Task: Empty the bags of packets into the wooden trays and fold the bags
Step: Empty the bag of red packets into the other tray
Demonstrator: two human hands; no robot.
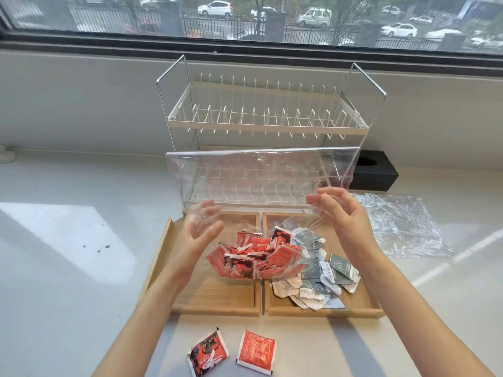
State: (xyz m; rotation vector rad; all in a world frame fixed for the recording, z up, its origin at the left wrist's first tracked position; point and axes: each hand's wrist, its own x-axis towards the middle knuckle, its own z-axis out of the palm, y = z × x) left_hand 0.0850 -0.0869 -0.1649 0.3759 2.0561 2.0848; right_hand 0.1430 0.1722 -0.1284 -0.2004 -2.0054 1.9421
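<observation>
I hold a clear plastic bag (pixel 261 175) upright over two wooden trays. My left hand (pixel 202 227), blurred behind the plastic, and my right hand (pixel 337 213) grip the bag's near edge, stretched between them with fingers curled. A heap of red packets (pixel 255 257) sags in the bag's bottom, over the left tray (pixel 215 311) and the divider. The right tray (pixel 326 312) holds several grey and white packets (pixel 321 276) lying loose.
Two red packets (pixel 208 352) (pixel 257 352) lie on the white counter in front of the trays. A flat, crinkled clear bag (pixel 400 227) lies to the right. Behind stand a white wire dish rack (pixel 261 112) and a black box (pixel 378 170).
</observation>
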